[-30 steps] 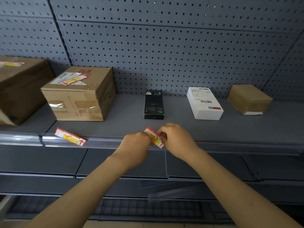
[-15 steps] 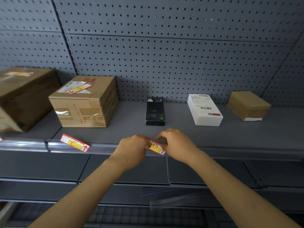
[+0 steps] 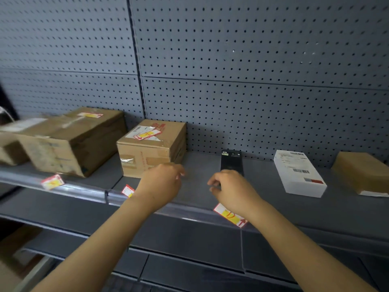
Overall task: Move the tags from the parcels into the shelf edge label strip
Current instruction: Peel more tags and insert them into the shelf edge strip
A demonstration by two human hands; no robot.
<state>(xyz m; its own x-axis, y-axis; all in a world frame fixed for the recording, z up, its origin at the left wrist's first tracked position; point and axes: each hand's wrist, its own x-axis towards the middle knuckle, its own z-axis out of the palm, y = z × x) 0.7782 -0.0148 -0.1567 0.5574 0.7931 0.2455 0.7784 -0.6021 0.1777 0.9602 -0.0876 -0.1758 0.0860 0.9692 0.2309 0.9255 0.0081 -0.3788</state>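
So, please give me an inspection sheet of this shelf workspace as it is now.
Surface: grey shelf, label strip along front edge.
Job's things: three tags in strip; tags on middle carton and large carton.
Clutter: black device, white box, brown packet.
Grippers: left hand and right hand empty, above shelf.
Cables: nothing seen.
Surroundings: pegboard wall, lower shelves.

I note a grey pegboard wall (image 3: 252, 60) behind the shelf (image 3: 263, 190), split by a vertical seam. A lower shelf (image 3: 189, 239) sits beneath, same grey. At far left, a dark edge and a pale curved bit, too blurred for me to tell. Brown floor patch (image 3: 14, 249) lower left.
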